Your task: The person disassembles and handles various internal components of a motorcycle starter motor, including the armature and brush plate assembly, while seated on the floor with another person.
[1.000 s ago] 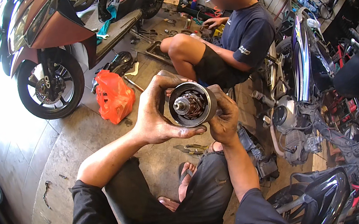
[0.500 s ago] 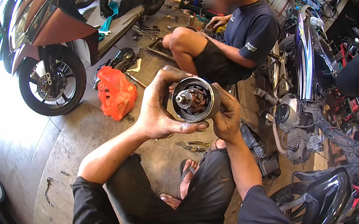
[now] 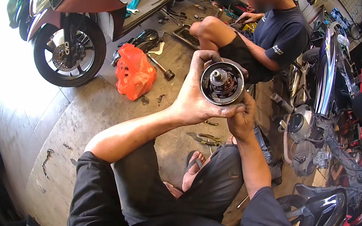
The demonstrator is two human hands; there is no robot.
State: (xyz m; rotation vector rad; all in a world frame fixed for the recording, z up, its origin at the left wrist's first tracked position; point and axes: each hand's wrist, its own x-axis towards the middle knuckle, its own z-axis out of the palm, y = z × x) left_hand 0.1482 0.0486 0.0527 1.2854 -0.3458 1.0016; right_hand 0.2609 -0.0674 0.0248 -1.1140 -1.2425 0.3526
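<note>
A cylindrical starter motor (image 3: 234,96) is held up in front of me, its round open end toward me. Inside the dark metal housing show the armature's shaft tip (image 3: 217,76) and coppery windings. My left hand (image 3: 195,97) wraps the housing from the left, the index finger over the far side and the thumb along the near rim. From below right, my right hand (image 3: 242,120) is closed on the same motor. Its fingertips are partly hidden behind the housing.
Pliers (image 3: 205,139) lie on the floor beneath my hands. An orange plastic bag (image 3: 135,75) sits ahead left, near a motorcycle's front wheel (image 3: 70,52). Another person (image 3: 280,29) crouches ahead right. A partly dismantled motorcycle with a bare engine (image 3: 303,142) is on the right.
The view has shifted, so the surroundings sit farther right and higher. Both hands still hold the motor, whose shaft has tilted from pointing left to pointing more upward and toward me.
</note>
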